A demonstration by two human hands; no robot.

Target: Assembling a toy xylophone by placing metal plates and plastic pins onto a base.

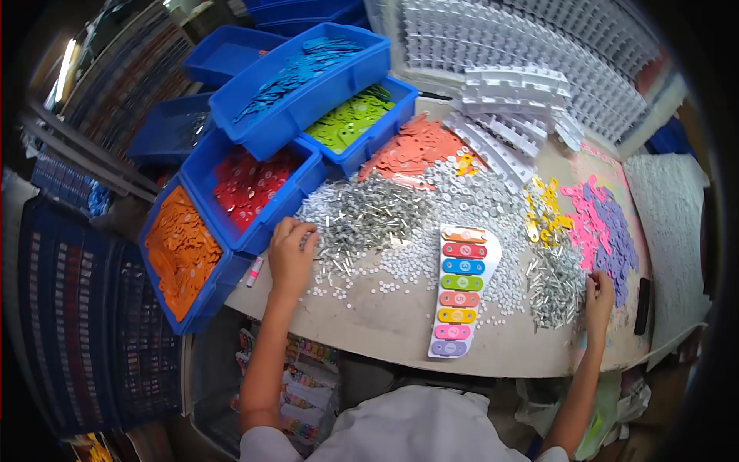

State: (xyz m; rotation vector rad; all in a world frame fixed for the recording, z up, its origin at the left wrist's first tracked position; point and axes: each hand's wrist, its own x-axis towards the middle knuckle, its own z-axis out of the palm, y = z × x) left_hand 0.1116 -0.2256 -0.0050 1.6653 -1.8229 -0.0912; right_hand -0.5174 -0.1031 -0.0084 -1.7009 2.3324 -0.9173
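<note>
My left hand [292,258] is at the left edge of a heap of small silver metal pins [377,212], fingers curled in; whatever they pinch is too small to make out. On the right, my right hand [599,299] is closed beside a second pile of silver pins [553,285] and the purple flat pieces [612,239]. Its fingertips are bent together, and their contents are hidden. Between the hands lies a white holder [488,250] bearing a column of rounded, coloured strips, orange at the top and lilac at the bottom. Neither hand touches it.
Blue bins at the left hold orange [181,246], red [250,185], green [350,123] and blue pieces [300,77]. Coral [416,150], yellow [548,212] and pink pieces [589,223] lie loose among white rings [477,196]. White plastic holders [516,115] are stacked behind; a black bar [642,306] lies right.
</note>
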